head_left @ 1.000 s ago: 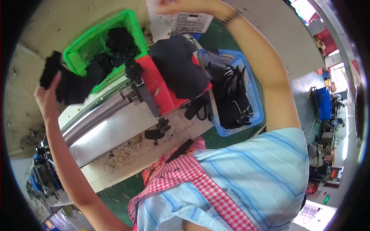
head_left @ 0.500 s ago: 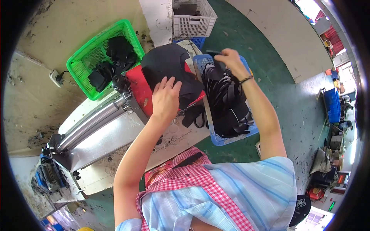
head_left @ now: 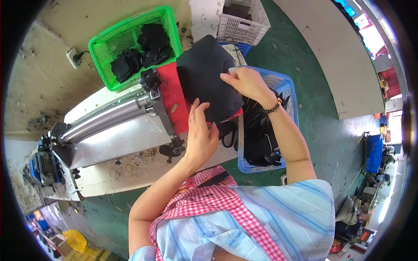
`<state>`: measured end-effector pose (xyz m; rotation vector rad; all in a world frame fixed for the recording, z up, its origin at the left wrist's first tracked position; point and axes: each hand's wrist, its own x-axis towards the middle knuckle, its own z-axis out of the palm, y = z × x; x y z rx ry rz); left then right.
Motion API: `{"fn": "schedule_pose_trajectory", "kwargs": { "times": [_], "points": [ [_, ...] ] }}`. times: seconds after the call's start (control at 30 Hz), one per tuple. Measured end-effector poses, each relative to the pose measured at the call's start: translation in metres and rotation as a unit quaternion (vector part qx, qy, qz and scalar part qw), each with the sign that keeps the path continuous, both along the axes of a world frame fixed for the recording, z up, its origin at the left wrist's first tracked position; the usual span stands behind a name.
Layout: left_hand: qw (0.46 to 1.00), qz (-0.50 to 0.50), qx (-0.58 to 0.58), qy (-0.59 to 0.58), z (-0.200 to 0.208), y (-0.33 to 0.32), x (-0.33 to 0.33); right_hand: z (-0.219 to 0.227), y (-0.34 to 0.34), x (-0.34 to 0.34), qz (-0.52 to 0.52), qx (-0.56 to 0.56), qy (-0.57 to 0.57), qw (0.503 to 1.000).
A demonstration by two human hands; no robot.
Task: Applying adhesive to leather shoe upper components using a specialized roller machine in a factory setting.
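Observation:
Flat black sheet pieces point(head_left: 204, 74), with irregular outlines, lie stacked on a red board point(head_left: 171, 93) at the end of a roller machine point(head_left: 113, 119). My left hand point(head_left: 202, 137) is at their near edge, fingers apart, the fingertips touching the lowest part of the black material. At the right edge of the stack, my right hand point(head_left: 252, 87) is closed, thumb and forefinger pinching the edge of the top black piece. Below my right wrist, a blue basket point(head_left: 292, 100) holds many black strips and pieces point(head_left: 261, 135).
A green basket point(head_left: 99, 58) with black pieces stands beyond the machine on the left. A white crate point(head_left: 244, 26) sits on a blue one point(head_left: 240, 47) at the back. Thin loops point(head_left: 139, 163) and scraps litter the near edge of the pale bench point(head_left: 100, 178).
My right hand has moved left from above the blue basket, where it held a black piece, to the stack's right edge. My left hand has slid down from the stack's middle to its near edge.

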<state>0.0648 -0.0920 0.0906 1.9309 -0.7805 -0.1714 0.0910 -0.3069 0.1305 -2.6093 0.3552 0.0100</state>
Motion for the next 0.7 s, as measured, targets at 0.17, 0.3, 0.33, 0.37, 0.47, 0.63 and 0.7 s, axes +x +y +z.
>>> {"fn": "schedule_pose_trajectory", "kwargs": {
  "times": [0.17, 0.3, 0.33, 0.37, 0.47, 0.63, 0.7],
  "points": [
    [0.984, 0.060, -0.034, 0.166, -0.002, -0.018, 0.000, -0.041, 0.011, -0.001, 0.008, -0.006, -0.015, 1.000],
    [0.970, 0.072, -0.064, 0.221, -0.002, -0.024, 0.003, -0.048, 0.031, -0.012, -0.051, -0.010, -0.068, 0.996],
    [0.962, 0.077, -0.081, 0.250, -0.002, -0.023, 0.004, -0.046, 0.036, -0.013, -0.043, 0.020, -0.078, 0.996],
    [0.952, 0.081, -0.099, 0.279, -0.001, -0.023, 0.003, -0.043, 0.039, -0.014, -0.037, 0.049, -0.087, 0.994],
    [0.892, 0.093, -0.164, 0.411, 0.007, -0.018, 0.004, -0.039, 0.035, -0.005, -0.046, 0.147, -0.060, 0.986],
    [0.872, 0.087, -0.227, 0.424, 0.012, -0.017, 0.010, -0.014, 0.021, 0.006, -0.083, 0.613, 0.077, 0.782],
    [0.857, 0.076, -0.260, 0.438, 0.015, -0.017, 0.013, -0.010, 0.019, 0.017, -0.133, 0.627, 0.100, 0.761]
  ]
}}
